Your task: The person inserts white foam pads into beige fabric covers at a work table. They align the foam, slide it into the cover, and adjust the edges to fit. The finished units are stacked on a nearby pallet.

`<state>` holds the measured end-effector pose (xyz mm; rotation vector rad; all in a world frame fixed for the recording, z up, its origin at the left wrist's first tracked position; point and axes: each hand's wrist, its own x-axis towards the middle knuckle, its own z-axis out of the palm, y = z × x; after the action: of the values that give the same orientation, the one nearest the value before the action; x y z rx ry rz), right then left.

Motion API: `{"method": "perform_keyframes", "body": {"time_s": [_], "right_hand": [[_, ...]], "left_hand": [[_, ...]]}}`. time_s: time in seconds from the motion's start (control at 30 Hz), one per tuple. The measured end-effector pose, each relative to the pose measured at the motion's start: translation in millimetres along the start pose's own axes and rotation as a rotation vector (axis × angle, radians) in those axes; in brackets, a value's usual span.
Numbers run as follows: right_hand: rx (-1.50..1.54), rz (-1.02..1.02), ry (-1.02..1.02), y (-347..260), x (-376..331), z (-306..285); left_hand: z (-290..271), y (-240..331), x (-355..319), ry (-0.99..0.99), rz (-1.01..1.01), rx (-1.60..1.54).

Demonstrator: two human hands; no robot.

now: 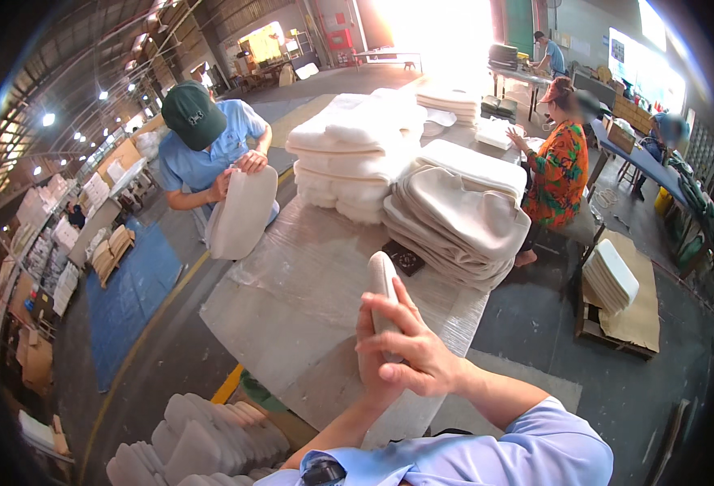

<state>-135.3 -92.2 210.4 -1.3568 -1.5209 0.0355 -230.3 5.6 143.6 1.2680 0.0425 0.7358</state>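
The cushion pad (384, 300) looks soft, matt, off-white cloth. Glossy, wrinkled clear plastic sheet (308, 275) covers the table. At far right lies matt brown cardboard (639, 316).

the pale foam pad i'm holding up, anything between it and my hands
Nothing visible. Both hands grip the pale, flat, rounded foam pad directly: the right hand wraps its front, the left hand sits behind it. It stands upright above the plastic-wrapped table.
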Motion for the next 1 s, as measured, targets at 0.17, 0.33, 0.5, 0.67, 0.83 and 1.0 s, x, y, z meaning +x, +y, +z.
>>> {"method": "perform_keyframes", "body": {"time_s": [0.17, 0.33, 0.5, 0.67, 0.83, 1.0], "right_hand": [[0.075, 0.122, 0.312, 48, 33, -20], [0.275, 0.276, 0.088, 76, 58, 1], [0.144, 0.312, 0.307, 46, 59, 45], [0.153, 0.305, 0.245, 5, 37, 65], [0.063, -0.013, 0.153, -16, -19, 84], [0.290, -0.108, -0.074, -21, -38, 83]], "left_hand": [[-61, 36, -2, -0.146, 0.036, 0.577], [-116, 109, 0, -0.144, -0.225, 0.611], [-135, 123, -42, 0.247, -0.069, 0.094], [-88, 93, -29, 0.622, 0.051, 0.452], [-119, 77, -5, 0.597, 0.022, 0.443], [-133, 81, 0, 0.388, -0.013, 0.016]]}}
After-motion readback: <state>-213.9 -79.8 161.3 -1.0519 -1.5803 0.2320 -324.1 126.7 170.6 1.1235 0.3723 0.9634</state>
